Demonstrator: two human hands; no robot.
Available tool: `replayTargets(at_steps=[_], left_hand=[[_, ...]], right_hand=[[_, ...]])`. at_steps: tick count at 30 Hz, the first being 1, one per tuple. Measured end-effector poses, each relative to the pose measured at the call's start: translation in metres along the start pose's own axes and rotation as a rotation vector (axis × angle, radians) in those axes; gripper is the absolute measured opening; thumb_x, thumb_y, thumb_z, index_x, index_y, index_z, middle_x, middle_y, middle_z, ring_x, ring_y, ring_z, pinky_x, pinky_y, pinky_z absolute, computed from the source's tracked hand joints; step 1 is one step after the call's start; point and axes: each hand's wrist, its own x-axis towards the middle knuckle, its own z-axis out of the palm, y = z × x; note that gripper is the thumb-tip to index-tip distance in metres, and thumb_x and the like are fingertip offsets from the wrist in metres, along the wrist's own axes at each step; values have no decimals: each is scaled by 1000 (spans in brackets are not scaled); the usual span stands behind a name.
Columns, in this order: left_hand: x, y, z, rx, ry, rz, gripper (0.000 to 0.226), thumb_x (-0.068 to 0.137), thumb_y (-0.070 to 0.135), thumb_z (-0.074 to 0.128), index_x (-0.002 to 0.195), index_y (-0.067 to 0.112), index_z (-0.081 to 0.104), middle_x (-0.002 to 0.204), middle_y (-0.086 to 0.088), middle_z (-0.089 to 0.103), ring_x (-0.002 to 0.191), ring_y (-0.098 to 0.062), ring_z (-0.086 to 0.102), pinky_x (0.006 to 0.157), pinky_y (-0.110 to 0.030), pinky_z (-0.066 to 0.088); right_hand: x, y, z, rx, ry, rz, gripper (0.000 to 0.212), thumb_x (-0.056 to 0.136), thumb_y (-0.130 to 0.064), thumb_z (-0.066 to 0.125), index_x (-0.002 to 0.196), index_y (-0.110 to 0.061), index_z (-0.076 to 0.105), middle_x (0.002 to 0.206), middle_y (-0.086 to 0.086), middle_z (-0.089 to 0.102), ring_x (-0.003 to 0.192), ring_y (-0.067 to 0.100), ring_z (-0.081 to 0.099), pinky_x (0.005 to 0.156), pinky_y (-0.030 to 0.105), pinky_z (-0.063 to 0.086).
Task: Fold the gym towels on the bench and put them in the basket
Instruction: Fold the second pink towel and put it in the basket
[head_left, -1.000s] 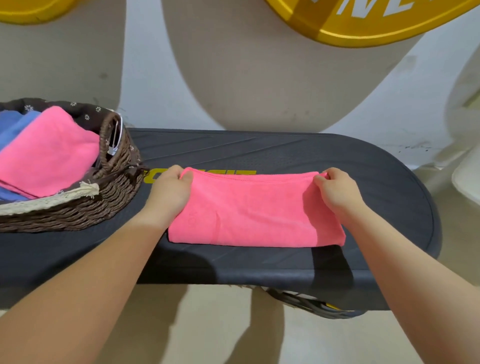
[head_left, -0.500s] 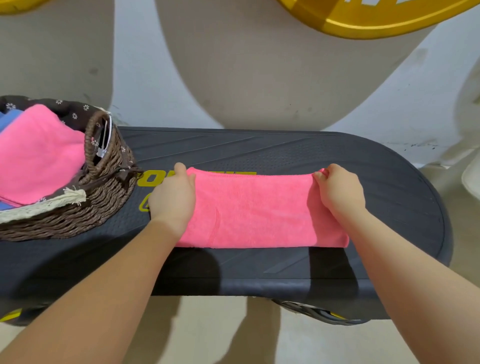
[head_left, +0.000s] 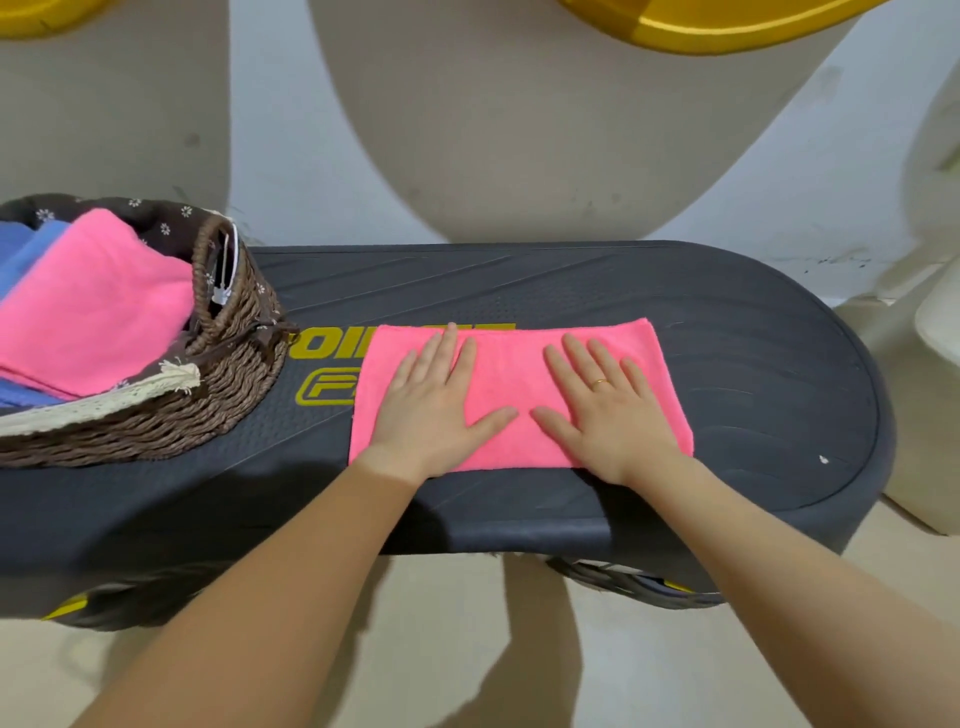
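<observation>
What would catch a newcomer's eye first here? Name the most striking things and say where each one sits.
The bright pink towel lies flat in the middle of the dark bench, with the left hand and right hand pressed flat on it side by side. At the bench's left end stands a brown woven basket holding a folded pink towel on top of blue ones.
</observation>
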Motion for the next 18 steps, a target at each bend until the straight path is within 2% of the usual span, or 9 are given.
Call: replayTargets(at_steps=[3,6,8,9,11,13,16,18], left_hand=[[-4,6,-6,0,-30,-24,99,78,76,34,149,17,-3,156,-8,-17,145,-20,-12,116,-34,-9],[-5,7,-11,-6,-53,-28,106,74,78,38,149,17,-5,156,-9,-18,145,-20,-13,116,-35,-10],[-5,9,-13,1,-77,-45,109,72,80,38,149,17,-6,155,-9,-20,144,-21,-15,115,-36,-10],[-5,11,-13,12,-78,-61,109,71,81,37,149,17,-6,155,-9,-21,144,-21,-16,115,-37,-10],[-5,18,-14,48,-32,-81,107,73,81,34,149,15,-2,154,-6,-24,144,-20,-18,115,-40,-11],[-4,31,-16,80,48,-27,97,80,75,31,149,12,4,155,-4,-23,144,-19,-16,116,-39,-9],[2,59,-19,37,43,156,75,91,61,28,149,18,8,156,-3,-17,145,-18,-12,116,-35,-8],[9,75,-18,-10,-4,235,67,94,56,28,149,24,9,157,-1,-14,145,-17,-11,115,-33,-9]], right_hand=[[-12,28,-9,-14,-60,178,70,92,-62,12,149,-26,-7,159,-3,-11,147,19,-8,118,42,-2],[-27,43,-15,59,-81,324,65,97,-52,15,150,-21,-6,159,-1,-7,147,21,-5,119,45,2],[-31,42,-18,38,-37,369,67,97,-51,20,150,-13,4,159,4,3,147,24,3,117,44,10],[-31,39,-20,2,15,372,65,97,-49,26,147,-9,15,157,8,13,145,26,13,114,43,19],[-31,30,-25,-11,142,362,49,96,-39,39,133,-6,36,141,13,39,128,30,38,98,40,37],[-29,23,-29,189,200,393,35,94,-27,47,121,-5,43,123,14,49,110,33,50,84,41,43],[-22,26,-35,548,165,532,47,86,-26,63,121,-4,42,112,14,52,105,34,54,76,39,44],[-19,33,-36,685,133,642,47,82,-28,67,114,1,49,99,13,53,93,32,55,63,31,43]])
